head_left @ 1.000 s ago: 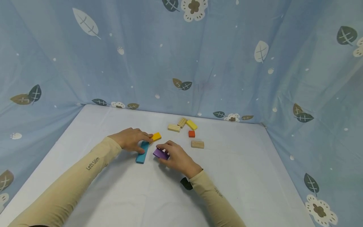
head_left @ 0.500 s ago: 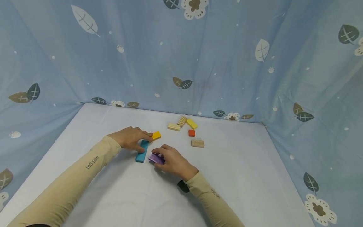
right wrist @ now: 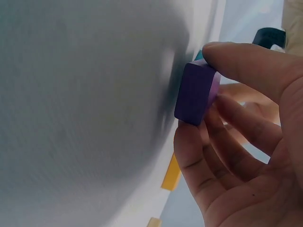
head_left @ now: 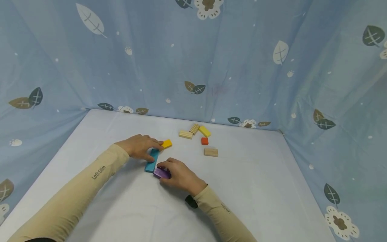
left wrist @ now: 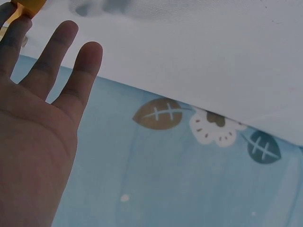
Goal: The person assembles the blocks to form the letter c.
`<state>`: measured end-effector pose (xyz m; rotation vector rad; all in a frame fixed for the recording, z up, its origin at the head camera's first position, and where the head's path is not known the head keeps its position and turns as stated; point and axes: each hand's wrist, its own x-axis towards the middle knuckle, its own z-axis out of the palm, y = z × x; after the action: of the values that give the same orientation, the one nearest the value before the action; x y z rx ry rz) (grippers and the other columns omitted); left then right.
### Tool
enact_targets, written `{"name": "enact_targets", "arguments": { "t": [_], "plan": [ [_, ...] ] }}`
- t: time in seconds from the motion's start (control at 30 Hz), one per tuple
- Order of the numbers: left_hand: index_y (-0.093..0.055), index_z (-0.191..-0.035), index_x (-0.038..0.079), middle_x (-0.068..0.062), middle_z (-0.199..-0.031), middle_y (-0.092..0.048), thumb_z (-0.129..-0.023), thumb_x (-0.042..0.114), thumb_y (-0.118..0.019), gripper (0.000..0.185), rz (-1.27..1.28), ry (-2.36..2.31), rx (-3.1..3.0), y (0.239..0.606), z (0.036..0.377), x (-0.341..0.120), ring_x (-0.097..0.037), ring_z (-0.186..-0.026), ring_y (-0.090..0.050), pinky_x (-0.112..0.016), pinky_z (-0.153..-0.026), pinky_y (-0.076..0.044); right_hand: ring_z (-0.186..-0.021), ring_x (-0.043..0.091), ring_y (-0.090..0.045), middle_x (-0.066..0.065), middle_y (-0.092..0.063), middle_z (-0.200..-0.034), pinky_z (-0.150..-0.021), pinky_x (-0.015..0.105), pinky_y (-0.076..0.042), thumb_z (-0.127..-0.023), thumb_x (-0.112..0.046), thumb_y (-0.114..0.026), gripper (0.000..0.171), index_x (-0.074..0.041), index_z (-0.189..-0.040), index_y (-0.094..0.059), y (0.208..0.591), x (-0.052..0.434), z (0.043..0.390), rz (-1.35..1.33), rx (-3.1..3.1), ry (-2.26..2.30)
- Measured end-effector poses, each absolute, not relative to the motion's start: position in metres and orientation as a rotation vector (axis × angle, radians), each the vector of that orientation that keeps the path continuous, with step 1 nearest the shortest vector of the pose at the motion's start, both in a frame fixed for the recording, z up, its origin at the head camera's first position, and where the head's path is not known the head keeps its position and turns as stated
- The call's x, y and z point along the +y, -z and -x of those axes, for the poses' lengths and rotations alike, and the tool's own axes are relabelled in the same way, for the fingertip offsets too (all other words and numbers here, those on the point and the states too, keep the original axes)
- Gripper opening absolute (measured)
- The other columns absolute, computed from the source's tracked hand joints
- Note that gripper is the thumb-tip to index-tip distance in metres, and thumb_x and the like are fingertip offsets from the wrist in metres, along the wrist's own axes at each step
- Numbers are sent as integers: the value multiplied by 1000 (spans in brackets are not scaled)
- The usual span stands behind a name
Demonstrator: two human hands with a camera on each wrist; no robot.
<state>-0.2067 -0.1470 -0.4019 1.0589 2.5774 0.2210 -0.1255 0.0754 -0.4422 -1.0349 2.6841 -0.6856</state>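
My right hand (head_left: 180,175) pinches a purple block (head_left: 162,173) between thumb and fingers, low over the white cloth. In the right wrist view the purple block (right wrist: 195,92) shows its end face, thumb on one side and a fingertip on the other. The block's left end is right at the near end of a long blue block (head_left: 152,165). My left hand (head_left: 139,147) reaches over the blue block, its thumb resting on it. Its fingertips touch an orange-yellow block (head_left: 167,144) at the blue one's far end. In the left wrist view the fingers (left wrist: 52,61) are extended and spread.
Toward the back lie a plain wooden block (head_left: 185,135), a ridged wooden block (head_left: 195,129) and a yellow block (head_left: 205,131). A small red block (head_left: 204,141) and another wooden block (head_left: 211,152) lie right of the hands. A blue patterned curtain (head_left: 163,60) encloses the table.
My right hand has moved left and toward me, bringing the purple block from beside the blue block to its near end. The left hand has stayed in place.
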Motion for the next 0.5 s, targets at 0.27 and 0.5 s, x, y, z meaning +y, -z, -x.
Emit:
{"name": "enact_targets", "arguments": {
  "t": [0.27, 0.5],
  "plan": [
    [-63, -140, 18, -7, -153, -49, -90, 35, -78, 55, -1044, -224, 2574, 401, 207, -146, -39, -134, -49, -65, -109, -36, -94, 5, -56, 0, -65, -115, -83, 12, -48, -88, -27, -82, 47, -12, -129, -66, 442, 71, 121, 1021, 2660, 674],
    [-63, -139, 18, -7, -152, -50, -90, 36, -78, 55, -1065, -204, 2582, 400, 208, -144, -39, -132, -50, -64, -108, -38, -92, 2, -55, -2, -65, -113, -81, 10, -46, -87, -32, -82, 47, -12, -127, -67, 445, 68, 118, 1066, 2681, 665]
  ]
}}
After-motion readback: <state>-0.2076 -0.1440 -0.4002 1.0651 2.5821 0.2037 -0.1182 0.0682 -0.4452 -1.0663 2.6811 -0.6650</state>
